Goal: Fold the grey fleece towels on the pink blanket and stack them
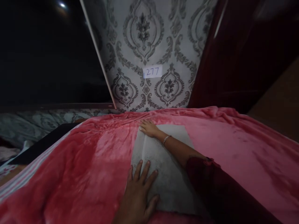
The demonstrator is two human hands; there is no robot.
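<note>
A greyish-white flat sheet [168, 168], which looks like paper or thin cloth, lies on a pink and red plush blanket [105, 161]. Along its left side runs a lengthwise crease or folded edge. My left hand [140, 193] rests with spread fingers on the sheet's near left part. Farther off, my right hand [149, 128] lies flat across the sheet's far left corner, its fingertips reaching the blanket. A thin bangle [166, 139] circles the right wrist. The sheet's near right part is hidden by the right sleeve.
A large dark screen [51, 56] stands at the left, and a glossy dark red panel [233, 56] at the right. Patterned wallpaper [142, 34] behind carries a paper label [152, 71] reading 277. A black flat object [46, 143] lies left of the blanket.
</note>
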